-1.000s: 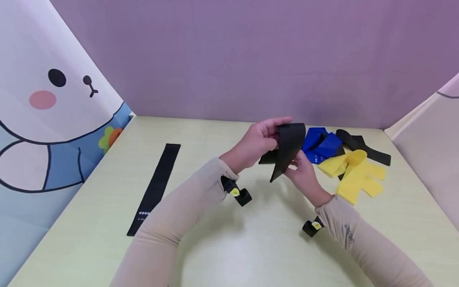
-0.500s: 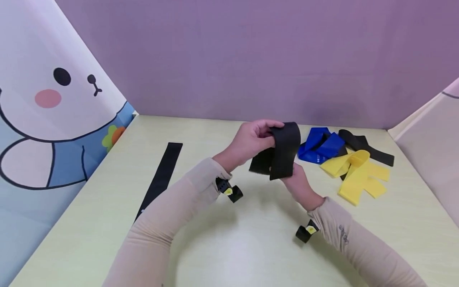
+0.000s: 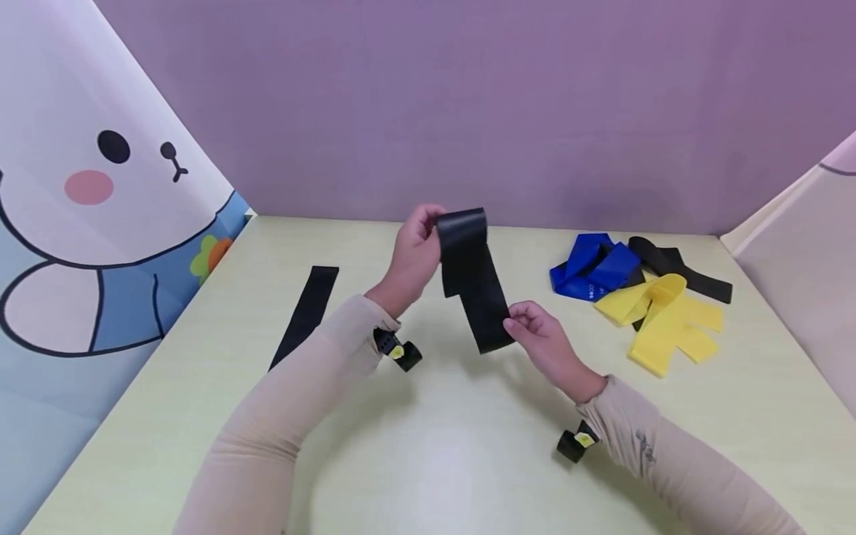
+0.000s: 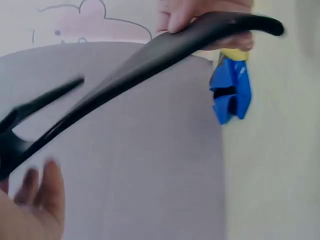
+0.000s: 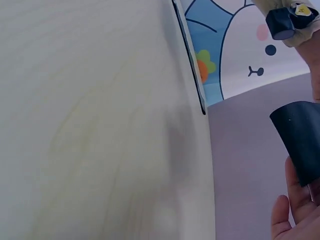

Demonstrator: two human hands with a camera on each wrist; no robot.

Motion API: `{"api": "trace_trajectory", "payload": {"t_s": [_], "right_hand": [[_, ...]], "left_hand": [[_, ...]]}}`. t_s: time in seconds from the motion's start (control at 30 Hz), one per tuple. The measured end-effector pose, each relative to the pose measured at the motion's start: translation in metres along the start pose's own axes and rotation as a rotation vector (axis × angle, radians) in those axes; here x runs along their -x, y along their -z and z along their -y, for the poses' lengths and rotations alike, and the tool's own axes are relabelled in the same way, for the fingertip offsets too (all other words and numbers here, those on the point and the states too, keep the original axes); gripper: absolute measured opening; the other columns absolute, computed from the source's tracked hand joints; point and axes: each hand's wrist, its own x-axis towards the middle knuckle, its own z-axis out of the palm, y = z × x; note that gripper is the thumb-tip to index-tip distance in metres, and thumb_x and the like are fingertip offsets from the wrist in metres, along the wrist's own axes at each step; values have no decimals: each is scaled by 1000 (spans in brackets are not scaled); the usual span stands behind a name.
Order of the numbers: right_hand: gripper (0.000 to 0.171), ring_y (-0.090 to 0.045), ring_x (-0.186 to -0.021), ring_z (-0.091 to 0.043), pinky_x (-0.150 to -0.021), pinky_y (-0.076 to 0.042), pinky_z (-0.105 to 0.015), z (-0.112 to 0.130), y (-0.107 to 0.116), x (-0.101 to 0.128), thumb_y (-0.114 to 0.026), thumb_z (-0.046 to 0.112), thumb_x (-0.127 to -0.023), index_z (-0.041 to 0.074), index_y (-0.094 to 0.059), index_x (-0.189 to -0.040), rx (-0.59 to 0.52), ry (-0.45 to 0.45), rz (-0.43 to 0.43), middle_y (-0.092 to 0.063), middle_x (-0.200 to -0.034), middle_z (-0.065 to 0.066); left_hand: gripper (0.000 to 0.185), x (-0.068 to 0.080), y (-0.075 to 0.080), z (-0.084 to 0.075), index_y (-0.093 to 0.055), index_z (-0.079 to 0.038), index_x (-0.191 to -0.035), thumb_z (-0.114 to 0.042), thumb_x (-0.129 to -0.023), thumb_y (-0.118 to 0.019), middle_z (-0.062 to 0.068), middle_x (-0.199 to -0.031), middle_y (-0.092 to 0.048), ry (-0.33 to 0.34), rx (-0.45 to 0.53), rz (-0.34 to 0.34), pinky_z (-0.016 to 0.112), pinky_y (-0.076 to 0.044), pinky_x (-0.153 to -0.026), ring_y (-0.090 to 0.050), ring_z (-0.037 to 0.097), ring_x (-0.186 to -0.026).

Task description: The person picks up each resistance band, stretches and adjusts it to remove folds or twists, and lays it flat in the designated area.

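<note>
A wide, flat black elastic band [image 3: 484, 305] hangs folded over above the middle of the table. My left hand [image 3: 409, 256] holds it at the fold on top, with the short flap hanging down in front. Lower right, my right hand [image 3: 545, 345] pinches the edge near the band's bottom end between thumb and fingers. In the left wrist view the black band [image 4: 135, 75] stretches edge-on from my left hand [image 4: 40, 210] to my right hand [image 4: 205, 20]. The right wrist view shows the band [image 5: 300, 140] above my right fingers [image 5: 296, 197].
Another black band [image 3: 306, 316] lies flat at the left, partly behind my left sleeve. At the back right, a crumpled blue band [image 3: 598, 269], a looped yellow band [image 3: 655, 327] and a further black band [image 3: 698, 281] lie together. A purple backdrop [image 3: 468, 111] rises behind the table.
My left hand has moved left with the band's fold. My right hand has come out from behind the band to its lower right edge, and the band's longer end now shows.
</note>
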Motion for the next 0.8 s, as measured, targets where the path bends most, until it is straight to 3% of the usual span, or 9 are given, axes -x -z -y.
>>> {"api": "trace_trajectory", "payload": {"t_s": [0.1,0.27,0.33,0.43,0.53,0.6,0.7,0.8], "right_hand": [[16,-51,-72,-6,-67,-43,-18,-2,2,1,-54,-4,-94,-16,-50,-104,15,5,10,-55,-78,3],[16,-50,-73,-6,-67,-43,-18,-5,3,4,-54,-4,-94,-16,-51,-104,31,0,31,-54,-79,2],[15,-50,-72,-6,-66,-43,-18,-4,3,5,-54,-5,-94,-16,-52,-104,46,6,40,-54,-79,1],[14,-50,-71,-7,-65,-43,-18,-3,3,6,-54,-5,-93,-15,-52,-104,71,11,58,-54,-78,1],[15,-50,-70,-7,-64,-43,-18,-1,4,8,-54,-5,-93,-15,-53,-104,96,15,68,-54,-77,1],[15,-50,-69,-6,-64,-43,-19,-1,4,8,-55,-5,-93,-15,-54,-104,111,16,72,-55,-77,1],[15,-50,-69,-6,-64,-43,-19,1,4,9,-55,-5,-93,-15,-56,-105,135,19,75,-55,-77,0],[16,-51,-69,-6,-64,-44,-19,5,6,10,-55,-4,-93,-15,-57,-105,157,21,82,-57,-78,-1]], "left_hand": [[24,0,6,8,-47,-6,-121,-2,-98,-41,16,-96,-59,128,109,-30,29,-48,-70,-57,20,-80],[39,-2,16,25,-47,-12,-136,-4,-98,-42,8,-90,-59,175,154,-93,29,-51,-61,-59,18,-75],[35,-1,18,32,-53,-9,-133,-7,-99,-44,5,-92,-58,192,191,-107,28,-51,-60,-59,17,-75],[25,-1,20,42,-60,-6,-118,-12,-100,-45,4,-97,-58,270,253,-149,29,-52,-60,-60,17,-75],[17,1,21,50,-61,-11,-108,-13,-99,-47,5,-94,-59,347,313,-187,27,-52,-58,-60,15,-71],[16,2,22,57,-58,-12,-111,-12,-99,-47,6,-94,-59,385,339,-189,26,-51,-56,-60,14,-69],[32,5,24,69,-52,-17,-127,-5,-98,-42,10,-98,-57,412,357,-165,27,-51,-55,-60,16,-69],[48,9,28,83,-46,-20,-139,2,-97,-37,16,-104,-56,398,280,-111,29,-52,-54,-60,17,-69]]}}
